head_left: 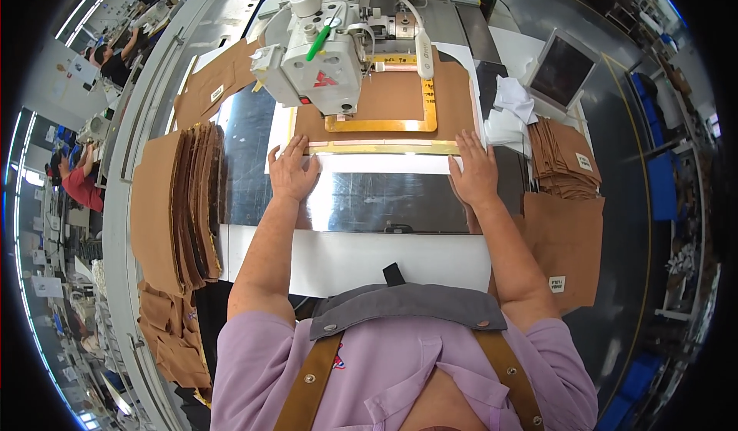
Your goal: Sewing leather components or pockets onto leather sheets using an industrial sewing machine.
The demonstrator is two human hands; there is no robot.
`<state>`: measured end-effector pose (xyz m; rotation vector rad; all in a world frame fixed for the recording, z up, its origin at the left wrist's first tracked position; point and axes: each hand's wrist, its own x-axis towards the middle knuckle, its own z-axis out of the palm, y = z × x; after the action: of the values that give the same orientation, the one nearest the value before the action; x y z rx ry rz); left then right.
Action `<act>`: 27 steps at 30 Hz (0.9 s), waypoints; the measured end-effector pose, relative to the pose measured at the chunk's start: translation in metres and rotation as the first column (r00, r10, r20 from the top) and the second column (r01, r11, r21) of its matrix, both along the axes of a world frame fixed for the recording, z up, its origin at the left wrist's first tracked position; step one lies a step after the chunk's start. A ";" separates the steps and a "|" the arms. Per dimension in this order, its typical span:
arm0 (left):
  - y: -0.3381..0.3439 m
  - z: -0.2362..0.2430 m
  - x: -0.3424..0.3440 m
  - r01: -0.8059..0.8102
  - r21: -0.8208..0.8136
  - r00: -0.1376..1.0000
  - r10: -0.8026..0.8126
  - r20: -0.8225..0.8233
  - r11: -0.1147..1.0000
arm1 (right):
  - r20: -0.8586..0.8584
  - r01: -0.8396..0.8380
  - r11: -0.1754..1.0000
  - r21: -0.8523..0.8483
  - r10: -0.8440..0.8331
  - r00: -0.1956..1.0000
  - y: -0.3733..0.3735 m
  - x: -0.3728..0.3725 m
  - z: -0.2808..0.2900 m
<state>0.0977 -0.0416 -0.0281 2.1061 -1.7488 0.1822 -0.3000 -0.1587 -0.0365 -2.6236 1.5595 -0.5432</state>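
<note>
My left hand [292, 170] lies palm down with fingers apart at the left end of a pale yellow strip [384, 147] along the near edge of a brown fabric panel [453, 101]. My right hand [474, 170] rests likewise at the strip's right end. The panel sits on a white-edged sheet [361, 163] over a shiny metal plate [361, 200]. A yellow rectangular template [428, 108] lies on the panel, partly beneath the head of a sewing machine [315, 70].
Brown fabric stacks [157, 208] stand on the left, with more brown pieces [561, 246] on the right, near white scraps [511, 101] and a dark screen [557, 70]. Two people [81, 181] [114, 62] are at machines far left. Racks with blue bins [661, 193] line the right.
</note>
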 end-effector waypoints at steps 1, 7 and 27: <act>-0.002 0.001 0.001 -0.004 -0.015 1.000 0.004 0.017 1.000 | 0.002 -0.007 1.000 -0.004 0.007 1.000 -0.001 0.000 0.000; 0.000 0.000 0.003 -0.031 -0.015 0.998 0.032 0.046 0.999 | 0.024 -0.011 1.000 -0.023 0.012 1.000 -0.002 0.000 -0.001; -0.001 -0.008 0.004 -0.233 0.052 0.951 0.217 0.220 0.971 | 0.320 0.089 0.978 -0.187 -0.025 0.947 0.006 -0.022 0.021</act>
<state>0.1019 -0.0427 -0.0356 2.4193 -1.6475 0.4257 -0.3221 -0.1526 -0.0154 -2.4644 1.5518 -1.1175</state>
